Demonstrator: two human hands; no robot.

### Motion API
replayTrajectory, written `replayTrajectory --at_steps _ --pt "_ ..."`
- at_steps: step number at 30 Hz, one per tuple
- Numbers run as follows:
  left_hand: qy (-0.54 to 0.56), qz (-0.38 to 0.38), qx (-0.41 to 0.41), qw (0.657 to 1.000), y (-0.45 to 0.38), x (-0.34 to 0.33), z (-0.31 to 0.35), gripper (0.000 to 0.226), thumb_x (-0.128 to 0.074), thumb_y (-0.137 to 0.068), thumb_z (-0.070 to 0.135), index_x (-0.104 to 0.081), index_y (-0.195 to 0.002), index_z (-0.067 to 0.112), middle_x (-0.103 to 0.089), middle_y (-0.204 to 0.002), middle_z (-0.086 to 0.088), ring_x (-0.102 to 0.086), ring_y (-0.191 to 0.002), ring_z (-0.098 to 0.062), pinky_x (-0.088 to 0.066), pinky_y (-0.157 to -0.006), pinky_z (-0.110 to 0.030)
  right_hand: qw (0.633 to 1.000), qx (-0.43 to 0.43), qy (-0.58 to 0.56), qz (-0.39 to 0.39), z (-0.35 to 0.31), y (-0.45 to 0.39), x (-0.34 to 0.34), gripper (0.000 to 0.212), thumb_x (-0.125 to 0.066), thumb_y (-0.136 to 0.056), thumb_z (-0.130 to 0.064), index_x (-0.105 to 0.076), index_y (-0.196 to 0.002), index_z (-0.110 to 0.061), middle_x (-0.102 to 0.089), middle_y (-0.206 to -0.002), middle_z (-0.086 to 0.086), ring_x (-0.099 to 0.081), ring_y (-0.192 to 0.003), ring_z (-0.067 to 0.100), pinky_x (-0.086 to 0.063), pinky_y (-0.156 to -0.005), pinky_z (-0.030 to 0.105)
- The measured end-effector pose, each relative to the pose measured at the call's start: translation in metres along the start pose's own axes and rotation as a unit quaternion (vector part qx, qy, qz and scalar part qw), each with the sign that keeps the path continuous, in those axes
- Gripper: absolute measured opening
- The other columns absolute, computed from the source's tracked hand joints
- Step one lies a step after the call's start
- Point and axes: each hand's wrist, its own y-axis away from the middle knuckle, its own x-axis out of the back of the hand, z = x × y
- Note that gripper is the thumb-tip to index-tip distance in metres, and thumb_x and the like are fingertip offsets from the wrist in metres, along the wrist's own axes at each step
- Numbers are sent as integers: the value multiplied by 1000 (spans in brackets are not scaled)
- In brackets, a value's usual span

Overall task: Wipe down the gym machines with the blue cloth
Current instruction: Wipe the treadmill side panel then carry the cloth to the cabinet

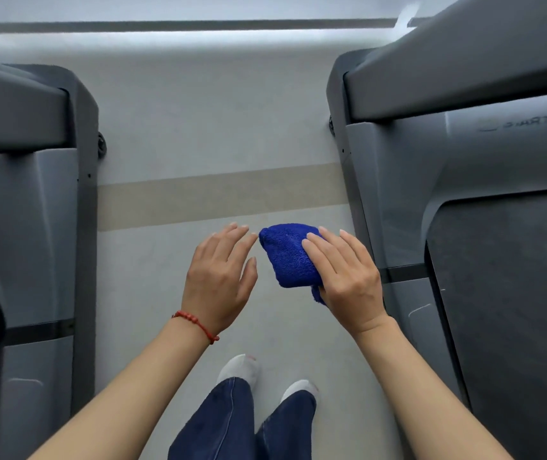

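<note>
A folded blue cloth is held in the air over the floor by my right hand, whose fingers lie across its right side. My left hand hovers just left of the cloth with fingers spread and nothing in it; its fingertips nearly touch the cloth's upper corner. A red bead bracelet sits on the left wrist. A grey treadmill stands to the right, close to my right hand, and another grey treadmill stands to the left.
I stand in a grey floor aisle between the two machines, crossed by a beige stripe. My legs in blue jeans and white shoes show below. A pale wall base runs along the far end.
</note>
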Motion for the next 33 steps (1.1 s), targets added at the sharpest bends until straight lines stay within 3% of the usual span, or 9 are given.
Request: replayTrajectory --at_steps 5,11,18,22,27,33 --pt "-10 12 -9 1000 -20 49 16 36 -42 -89 17 -65 -110 0 -63 -114 -15 -54 -112 -29 -38 -91 -38 1000 5 -3 1 2 -31 46 38 -56 -73 4 -57 -110 -4 -68 -105 11 -64 -104 27 -48 -90 42" --pt "-5 36 -32 999 -48 110 42 35 -43 -89 17 -65 -110 0 -63 -114 -16 -54 -111 -29 -39 -94 -40 1000 -5 1 6 0 -74 112 31 -46 -83 3 -56 -112 -4 -69 -105 12 -64 -103 26 -47 -91 41" --pt "9 65 -98 993 -83 194 73 30 -44 -89 15 -53 -116 7 -62 -115 -15 -52 -112 -28 -41 -94 -43 999 -2 29 37 -6 -128 197 33 -54 -77 2 -57 -109 -4 -69 -102 11 -65 -100 26 -49 -89 40" --pt "8 68 -103 992 -93 234 91 31 -44 -88 15 -56 -115 5 -62 -115 -15 -54 -110 -29 -41 -93 -42 997 -30 44 62 -14 -150 240 28 -52 -81 4 -62 -106 -2 -69 -102 11 -65 -99 26 -47 -91 39" --pt "19 69 -132 989 -106 267 112 31 -43 -87 16 -54 -115 7 -62 -113 -15 -52 -110 -27 -40 -90 -39 993 -87 51 59 -32 -158 276 44 -67 -69 -2 -56 -111 -3 -69 -105 12 -64 -101 25 -46 -94 38" --pt "26 27 -190 981 -113 286 136 32 -41 -86 19 -48 -116 10 -65 -109 -14 -48 -109 -24 -36 -90 -35 985 -152 78 40 -45 -151 305 35 -49 -78 0 -56 -111 -4 -69 -102 10 -65 -100 23 -45 -97 36"
